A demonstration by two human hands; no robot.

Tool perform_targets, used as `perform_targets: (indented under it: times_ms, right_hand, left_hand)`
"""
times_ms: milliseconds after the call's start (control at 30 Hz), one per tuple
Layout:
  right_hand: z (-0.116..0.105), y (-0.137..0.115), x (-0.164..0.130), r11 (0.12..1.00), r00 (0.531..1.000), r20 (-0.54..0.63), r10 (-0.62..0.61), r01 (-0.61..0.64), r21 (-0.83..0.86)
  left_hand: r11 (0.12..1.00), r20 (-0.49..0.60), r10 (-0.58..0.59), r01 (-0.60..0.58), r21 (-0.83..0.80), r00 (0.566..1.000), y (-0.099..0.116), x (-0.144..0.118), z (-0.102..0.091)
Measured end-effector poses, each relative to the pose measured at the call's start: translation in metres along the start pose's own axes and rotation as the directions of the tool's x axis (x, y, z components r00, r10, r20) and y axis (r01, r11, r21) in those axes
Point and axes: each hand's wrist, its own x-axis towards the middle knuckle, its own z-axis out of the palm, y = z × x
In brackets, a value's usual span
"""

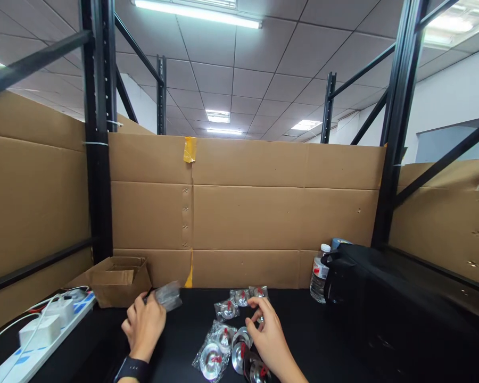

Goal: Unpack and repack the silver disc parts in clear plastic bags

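My left hand, with a dark band on the wrist, is closed in front of the cardboard box. A crumpled clear plastic bag sticks out from its fingers, blurred by motion. Something small and black also shows at the fingertips; its kind is unclear. My right hand hovers with fingers apart over shiny round metal pieces with red marks. Near its wrist lie several unwrapped metal pieces. Left of them are wrapped metal pieces in clear plastic. Farther back sits a row of small wrapped pieces.
An open cardboard box stands at the back left. A white power strip with plugs and cables runs along the left. At the right are a water bottle and a large black bag. Cardboard walls enclose the black tabletop.
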Motion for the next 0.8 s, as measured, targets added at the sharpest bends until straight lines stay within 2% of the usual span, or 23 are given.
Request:
perform_targets:
  times_ms: [100, 133, 167, 200, 233, 267, 300, 333, 400, 433, 500, 667, 800]
  right_hand:
    - [-0.001, 0.003, 0.001, 0.999, 0.998, -0.060, -0.006, 0.004, -0.042]
    - [-0.001, 0.004, 0.002, 0.999, 0.997, -0.078, -0.006, 0.002, -0.047]
    - [-0.001, 0.004, 0.002, 0.999, 0.996, -0.089, -0.003, -0.001, -0.048]
    - [0.000, 0.005, 0.002, 0.999, 0.996, -0.092, 0.000, -0.005, -0.049]
    - [0.000, 0.005, 0.002, 0.999, 0.996, -0.089, 0.002, -0.007, -0.051]
    - [0.001, 0.006, 0.002, 0.999, 0.997, -0.082, 0.002, -0.006, -0.053]
    - [0.001, 0.006, 0.002, 0.998, 0.997, -0.072, 0.000, -0.004, -0.055]
    - [0.002, 0.006, 0.001, 0.998, 0.998, -0.060, -0.002, -0.002, -0.056]
    - [0.003, 0.006, 0.000, 0.999, 0.999, -0.036, -0.004, 0.002, -0.054]
    - [0.003, 0.006, -0.001, 0.999, 1.000, -0.027, -0.003, 0.001, -0.053]
    - [0.003, 0.005, -0.002, 0.999, 1.000, -0.012, 0.000, -0.001, -0.053]
    - [0.001, -0.001, -0.003, 0.998, 1.000, 0.003, 0.005, -0.005, -0.062]
    - [0.000, -0.004, -0.003, 0.998, 1.000, 0.000, 0.010, -0.010, -0.069]
  left_hand:
    - [0.999, -0.133, 0.031, -0.035, -0.024, 0.991, 0.034, -0.019, -0.013]
    - [0.993, -0.133, 0.093, -0.102, -0.063, 0.987, 0.045, -0.025, -0.016]
    - [0.970, -0.090, 0.205, -0.214, -0.117, 0.975, 0.056, -0.031, -0.016]
    - [0.915, -0.011, 0.360, -0.355, -0.191, 0.933, 0.066, -0.037, -0.014]
    - [0.825, 0.088, 0.528, -0.485, -0.290, 0.845, 0.073, -0.044, -0.010]
    - [0.743, 0.175, 0.641, -0.547, -0.386, 0.747, 0.079, -0.051, -0.005]
    - [0.683, 0.249, 0.712, -0.564, -0.464, 0.657, 0.083, -0.058, 0.002]
    - [0.658, 0.319, 0.742, -0.547, -0.518, 0.590, 0.086, -0.064, 0.008]
    - [0.674, 0.437, 0.734, -0.476, -0.566, 0.519, 0.087, -0.073, 0.016]
    - [0.694, 0.478, 0.716, -0.440, -0.570, 0.509, 0.087, -0.075, 0.018]
    - [0.727, 0.516, 0.680, -0.392, -0.563, 0.521, 0.085, -0.075, 0.016]
    - [0.793, 0.510, 0.601, -0.377, -0.479, 0.615, 0.076, -0.061, 0.007]
    - [0.852, 0.461, 0.523, -0.416, -0.319, 0.717, 0.066, -0.052, 0.016]
